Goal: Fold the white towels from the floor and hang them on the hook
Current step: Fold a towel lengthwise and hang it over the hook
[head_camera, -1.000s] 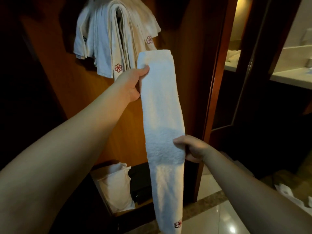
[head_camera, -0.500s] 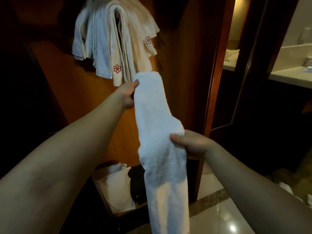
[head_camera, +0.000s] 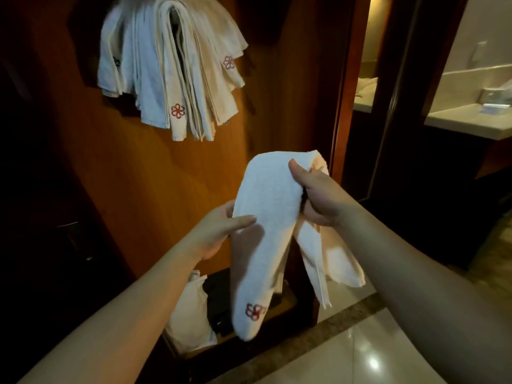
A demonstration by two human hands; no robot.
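Folded over since half a second ago: white towel (head_camera: pixel 266 217) now doubled across the right hand (head_camera: pixel 318 195), both ends hanging, red flower mark low on the front strip. Left hand (head_camera: pixel 219 234) dropped from the top end to the towel's left edge, thumb and fingers closed on the cloth. Right fingers curled shut on the fold, thumb on top. Behind and above, wooden panel (head_camera: pixel 155 189) carrying a bundle of hung towels (head_camera: pixel 171 70), well apart from the held one. Below, a white bag (head_camera: pixel 188 309) partly hidden behind the left forearm.
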